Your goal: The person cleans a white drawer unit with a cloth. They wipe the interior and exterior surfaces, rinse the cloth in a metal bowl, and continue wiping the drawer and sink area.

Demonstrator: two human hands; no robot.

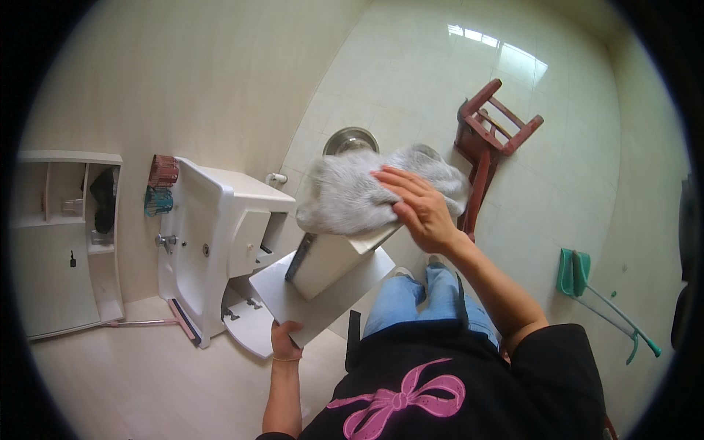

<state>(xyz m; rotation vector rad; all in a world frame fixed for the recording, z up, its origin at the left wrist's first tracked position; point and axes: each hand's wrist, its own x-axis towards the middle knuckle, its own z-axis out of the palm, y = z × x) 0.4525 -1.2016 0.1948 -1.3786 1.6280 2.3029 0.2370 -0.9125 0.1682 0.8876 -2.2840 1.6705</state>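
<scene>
A white drawer [330,264] with a dark metal slide on its side and a wide flat front panel [352,300] is tilted in front of me. My left hand [286,340] grips the lower corner of that panel. Over the drawer's far end lies a bunched, fluffy grey cloth [352,192], slightly blurred. My right hand [421,212] presses on the cloth's right part, fingers stretched over it and thumb beside them. The cloth hides the inside of the drawer.
Beyond the cloth a metal bowl [351,140] stands on the tiled floor, with a red wooden stool [484,137] to its right. At left are a white washbasin cabinet [220,192] with open doors, a wall cabinet [52,269] and a squeegee [184,322]. A green dustpan [572,272] is at right.
</scene>
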